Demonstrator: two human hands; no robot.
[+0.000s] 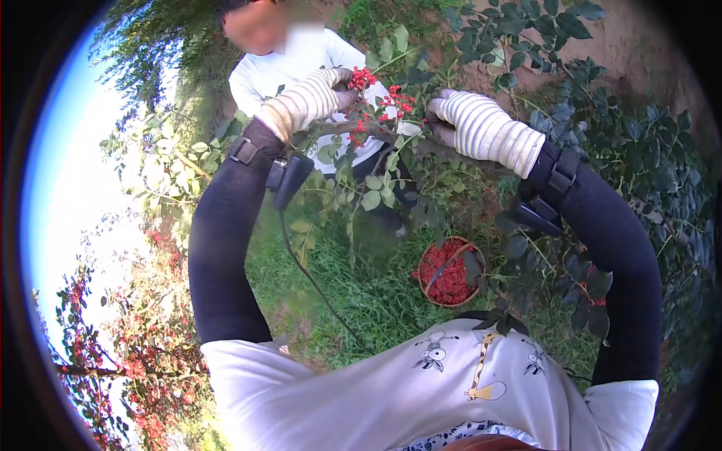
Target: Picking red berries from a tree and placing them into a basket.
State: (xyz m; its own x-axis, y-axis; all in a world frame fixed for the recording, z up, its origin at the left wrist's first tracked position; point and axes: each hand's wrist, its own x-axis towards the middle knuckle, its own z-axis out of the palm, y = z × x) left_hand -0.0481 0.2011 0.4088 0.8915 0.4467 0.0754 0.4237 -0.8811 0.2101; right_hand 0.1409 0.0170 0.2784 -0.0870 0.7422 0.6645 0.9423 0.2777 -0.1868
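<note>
Red berry clusters hang on a leafy woody branch raised in front of me. My left hand, in a striped white knit glove with dark fingertips, is at the left side of the upper berry cluster. Its fingers are bent against the stems, but whether they grip one is hidden. To the right of the berries is my right hand, gloved the same way. Its fingers curl beside the leaves and thin twigs, and what lies between them cannot be made out.
A round basket with a handle, full of red berries, stands on the grass below. Behind the branch is another person in a white shirt. Dark leaves crowd the right; a cable hangs from my left wrist.
</note>
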